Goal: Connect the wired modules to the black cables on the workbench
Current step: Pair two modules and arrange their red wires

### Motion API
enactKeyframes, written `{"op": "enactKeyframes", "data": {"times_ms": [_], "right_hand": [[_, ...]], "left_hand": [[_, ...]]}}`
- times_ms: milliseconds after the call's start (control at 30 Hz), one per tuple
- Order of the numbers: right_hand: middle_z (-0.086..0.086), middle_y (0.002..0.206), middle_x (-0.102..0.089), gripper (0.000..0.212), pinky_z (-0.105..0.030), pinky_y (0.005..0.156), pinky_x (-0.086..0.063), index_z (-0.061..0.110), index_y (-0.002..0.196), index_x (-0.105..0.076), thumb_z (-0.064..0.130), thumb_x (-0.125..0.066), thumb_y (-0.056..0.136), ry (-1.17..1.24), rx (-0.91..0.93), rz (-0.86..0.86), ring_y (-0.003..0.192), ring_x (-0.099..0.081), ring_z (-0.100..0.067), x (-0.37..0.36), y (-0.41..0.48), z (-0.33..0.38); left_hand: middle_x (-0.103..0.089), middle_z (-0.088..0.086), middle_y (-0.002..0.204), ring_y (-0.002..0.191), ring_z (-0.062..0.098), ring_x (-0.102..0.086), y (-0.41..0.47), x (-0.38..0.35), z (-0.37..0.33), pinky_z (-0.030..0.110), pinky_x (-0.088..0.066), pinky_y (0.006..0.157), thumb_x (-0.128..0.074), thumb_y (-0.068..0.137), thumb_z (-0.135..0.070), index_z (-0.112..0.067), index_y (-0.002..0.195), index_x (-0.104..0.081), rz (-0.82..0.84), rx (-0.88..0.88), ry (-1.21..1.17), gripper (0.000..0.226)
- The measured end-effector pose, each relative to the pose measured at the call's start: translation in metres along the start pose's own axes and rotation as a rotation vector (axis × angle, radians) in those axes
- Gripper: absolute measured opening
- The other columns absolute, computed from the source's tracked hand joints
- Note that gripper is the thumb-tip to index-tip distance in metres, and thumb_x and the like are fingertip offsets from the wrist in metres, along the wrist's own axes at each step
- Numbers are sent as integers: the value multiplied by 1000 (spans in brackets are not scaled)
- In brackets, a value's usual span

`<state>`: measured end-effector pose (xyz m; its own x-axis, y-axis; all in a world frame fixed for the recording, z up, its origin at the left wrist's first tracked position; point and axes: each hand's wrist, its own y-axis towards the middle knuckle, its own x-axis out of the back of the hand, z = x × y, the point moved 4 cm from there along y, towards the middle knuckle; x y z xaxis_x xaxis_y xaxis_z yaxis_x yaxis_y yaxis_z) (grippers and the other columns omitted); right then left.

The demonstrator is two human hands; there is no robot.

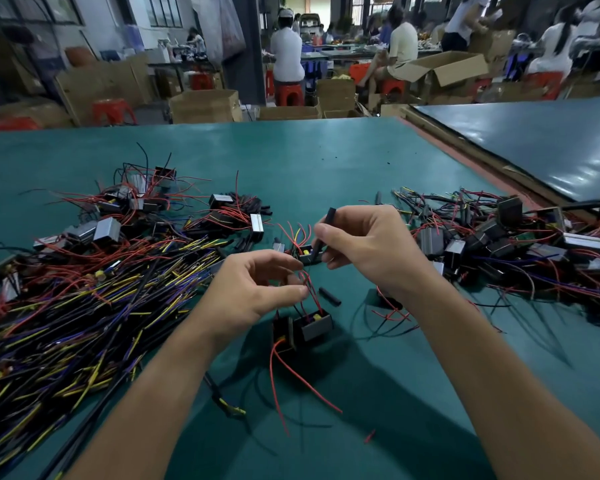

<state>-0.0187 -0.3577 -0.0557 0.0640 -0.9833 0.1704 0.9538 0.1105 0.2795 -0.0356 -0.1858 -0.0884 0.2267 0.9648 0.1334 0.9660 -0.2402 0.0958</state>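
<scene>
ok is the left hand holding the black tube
No, the right hand holds the black tube; the left hand pinches red wires.

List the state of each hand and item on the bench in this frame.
left hand, pinches the red wires
right hand, grips the black tube, tilted
black module, lying on the mat, red wires rising to the left hand's grip
short tube piece, lying loose on the mat
black cables, tangled pile, untouched
</scene>
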Motion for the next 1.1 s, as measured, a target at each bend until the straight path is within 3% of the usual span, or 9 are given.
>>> {"op": "enactKeyframes", "data": {"times_ms": [67,233,533,767,1100], "right_hand": [[-14,76,-71,13,-23,56,-56,-6,89,-70,5,-63,93,1,0,8,55,-62,-11,0,-1,0],[-7,76,-73,11,-20,54,-53,1,90,-69,4,-60,95,33,-1,23,57,-62,-12,1,0,1],[-9,78,-73,14,-22,56,-55,-6,94,-68,4,-58,96,5,-2,54,58,-62,-13,-3,-1,0],[-5,72,-73,18,-26,59,-57,-5,89,-70,8,-59,96,-8,-31,88,57,-63,-13,-3,-1,-3],[-14,75,-73,10,-27,63,-60,1,86,-69,3,-63,93,42,-50,161,62,-65,-19,-5,-4,-4]], "left_hand": [[-71,0,72,64,7,-61,0,-3,0,15,-49,60,-79,71,4,-20,77,-76,4,-41,1,24],[-72,-1,70,62,6,-61,0,-3,2,15,-48,59,-81,66,-12,-22,74,-77,-28,-76,-10,14],[-70,-2,69,60,8,-58,0,0,1,16,-47,57,-79,73,1,-23,77,-76,2,-98,4,25],[-69,-1,69,63,13,-56,-1,-3,1,20,-47,57,-82,58,-21,-22,77,-74,25,-73,-6,20],[-70,-1,70,59,5,-60,2,0,7,15,-47,54,-76,74,5,-18,74,-70,-43,-74,-8,23]]}}
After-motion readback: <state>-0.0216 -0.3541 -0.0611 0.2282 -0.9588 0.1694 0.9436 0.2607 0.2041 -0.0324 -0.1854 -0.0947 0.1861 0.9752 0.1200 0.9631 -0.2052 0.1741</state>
